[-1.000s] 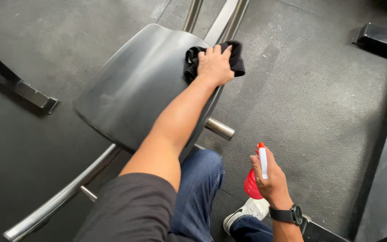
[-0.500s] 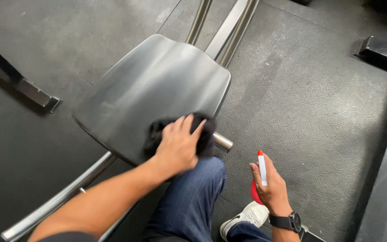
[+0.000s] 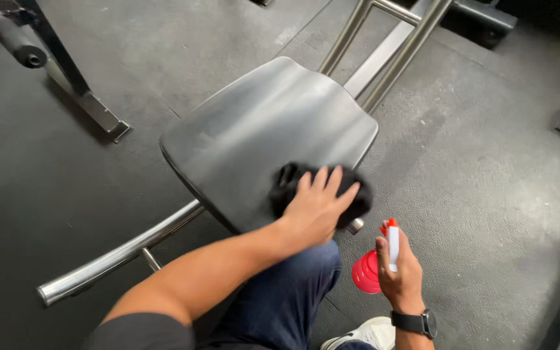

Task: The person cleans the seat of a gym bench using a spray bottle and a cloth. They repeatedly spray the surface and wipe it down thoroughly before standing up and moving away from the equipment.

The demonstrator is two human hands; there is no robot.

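Rubber floor [image 3: 500,168] (dark), padded roller [image 3: 13,40]

Glossy smooth black seat pad [image 3: 254,136], soft cloth [image 3: 293,185], shiny metal frame [image 3: 118,256], rough matt floor [image 3: 487,181]
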